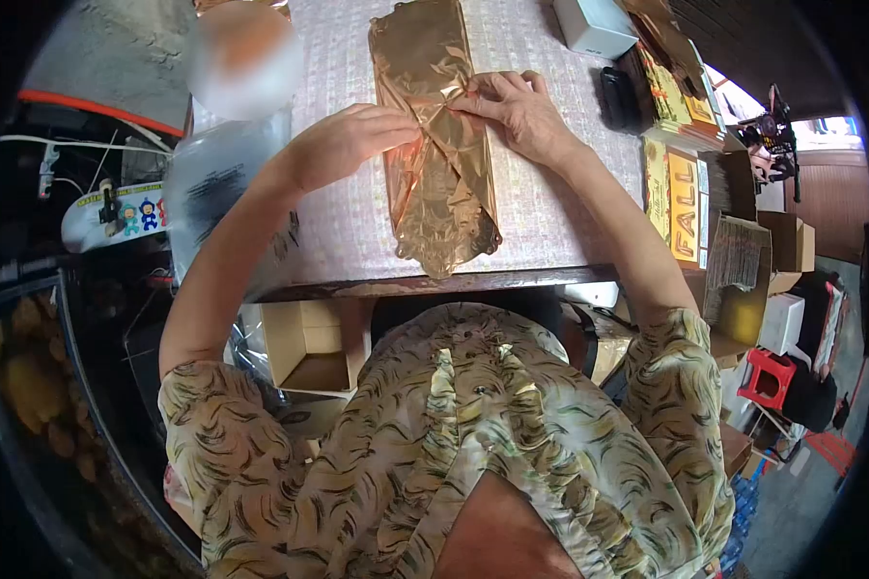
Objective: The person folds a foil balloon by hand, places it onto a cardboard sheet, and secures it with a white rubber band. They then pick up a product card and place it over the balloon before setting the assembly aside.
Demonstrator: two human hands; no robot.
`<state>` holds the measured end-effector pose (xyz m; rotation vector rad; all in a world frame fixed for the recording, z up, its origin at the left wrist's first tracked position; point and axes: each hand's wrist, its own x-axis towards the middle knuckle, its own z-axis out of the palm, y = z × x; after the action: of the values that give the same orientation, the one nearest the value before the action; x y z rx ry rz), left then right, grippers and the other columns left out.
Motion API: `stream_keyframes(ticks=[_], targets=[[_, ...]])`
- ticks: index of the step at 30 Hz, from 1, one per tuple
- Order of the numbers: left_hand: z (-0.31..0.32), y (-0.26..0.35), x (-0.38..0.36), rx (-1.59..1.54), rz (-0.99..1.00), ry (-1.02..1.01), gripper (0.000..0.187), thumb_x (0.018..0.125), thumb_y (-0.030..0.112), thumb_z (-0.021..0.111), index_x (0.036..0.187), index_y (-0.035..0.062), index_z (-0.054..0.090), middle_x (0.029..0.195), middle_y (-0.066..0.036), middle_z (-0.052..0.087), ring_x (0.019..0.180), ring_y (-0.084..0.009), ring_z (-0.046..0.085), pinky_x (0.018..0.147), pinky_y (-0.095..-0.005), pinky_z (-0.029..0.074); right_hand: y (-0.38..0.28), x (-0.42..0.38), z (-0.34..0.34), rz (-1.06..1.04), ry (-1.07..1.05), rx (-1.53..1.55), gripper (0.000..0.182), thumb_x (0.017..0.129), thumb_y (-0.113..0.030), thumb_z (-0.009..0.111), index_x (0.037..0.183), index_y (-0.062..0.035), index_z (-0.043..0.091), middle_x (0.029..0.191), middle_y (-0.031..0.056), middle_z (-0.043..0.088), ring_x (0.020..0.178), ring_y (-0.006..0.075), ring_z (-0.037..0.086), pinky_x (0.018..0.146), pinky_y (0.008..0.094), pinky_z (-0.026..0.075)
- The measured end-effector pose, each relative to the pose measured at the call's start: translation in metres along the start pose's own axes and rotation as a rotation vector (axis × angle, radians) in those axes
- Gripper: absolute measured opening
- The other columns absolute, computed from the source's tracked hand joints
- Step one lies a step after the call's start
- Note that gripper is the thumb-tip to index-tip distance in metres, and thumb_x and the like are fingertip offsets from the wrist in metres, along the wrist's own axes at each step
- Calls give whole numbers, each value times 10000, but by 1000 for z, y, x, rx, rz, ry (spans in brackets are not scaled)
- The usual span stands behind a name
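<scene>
A long copper-coloured foil balloon [444, 183] lies flat and creased on the cloth-covered table, its lower end scalloped with small tabs near the front edge. My left hand [357, 140] comes in from the left, its fingers pressed together at a fold in the middle of the foil. From the right, my right hand [517, 108] pinches the foil at its right edge between thumb and index finger, with the other fingers curled. The fingertips of both hands are close together; the exact grip of the left is partly hidden.
A round translucent container [244, 63] and a clear plastic bag [227, 183] are at the left of the table [338, 236]. On the right are a white box [594, 27], a black case [618, 98] and yellow printed packs [684, 207]. An open cardboard box [314, 347] sits below the table edge.
</scene>
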<state>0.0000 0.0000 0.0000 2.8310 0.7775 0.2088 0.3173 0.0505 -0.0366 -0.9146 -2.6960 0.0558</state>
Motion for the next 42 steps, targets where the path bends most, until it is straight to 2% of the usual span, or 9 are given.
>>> stream_keyframes(ticks=[9,16,21,23,27,32,37,39,42], targets=[[-3,8,17,120,110,117,646,858,-12,565,1492,65,469,1559,-116,446,1423,-265,453,1210,-390,365,-5,-1,-2,-7,82,-11,382,932,-309,694,1311,-351,692,1250,-10,606,1196,199,545,1003,422,332],[23,6,19,13,24,121,742,800,15,670,1510,54,458,1580,-112,439,1472,-278,399,1245,-402,312,-6,-1,-3,12,52,16,431,944,-187,640,1328,-380,675,1300,41,620,1227,232,545,1025,446,353],[29,4,17,-423,-139,217,544,895,90,671,1425,33,565,1521,-128,520,1407,-295,491,1210,-430,366,-9,-3,-6,49,54,89,508,891,-78,645,1332,-329,669,1313,22,622,1216,246,544,1043,455,324],[29,-6,14,-459,-106,201,558,953,142,648,1481,47,496,1515,-135,520,1391,-289,506,1212,-416,363,-10,-3,-11,102,75,171,437,893,-110,671,1294,-285,685,1271,21,648,1204,246,544,1052,457,315],[30,-6,14,-733,-808,113,507,991,118,623,1468,47,467,1482,-76,536,1299,-227,561,1112,-367,502,-8,0,-6,264,90,419,276,926,-211,705,1202,-195,717,1175,4,710,1197,224,538,1079,436,275],[15,-9,23,-1018,-692,341,518,1048,351,565,1426,-1,530,1343,-43,618,1213,-165,555,1079,-320,421,-12,8,1,394,124,453,189,905,-243,761,1067,-148,760,1080,-10,725,1094,210,553,1050,432,287],[-6,-9,27,-1015,-694,297,540,1061,433,513,1320,-30,611,1226,-53,660,1135,-144,549,1006,-313,421,-14,11,7,407,157,410,179,898,-243,764,1029,-121,754,1032,2,710,1056,227,552,1015,445,312],[-25,1,29,-866,-891,163,549,1058,456,521,1285,-34,624,1199,-56,669,1099,-145,564,986,-322,436,-14,12,9,418,161,406,179,900,-244,760,1029,-120,752,1027,3,707,1050,235,553,1013,449,313],[-10,-12,29,-1152,-740,256,592,1051,505,514,1257,-37,631,1152,-61,682,1072,-154,585,980,-332,446,-15,12,12,445,164,395,172,911,-247,744,1024,-117,748,1033,9,695,1053,253,550,1010,459,319]])
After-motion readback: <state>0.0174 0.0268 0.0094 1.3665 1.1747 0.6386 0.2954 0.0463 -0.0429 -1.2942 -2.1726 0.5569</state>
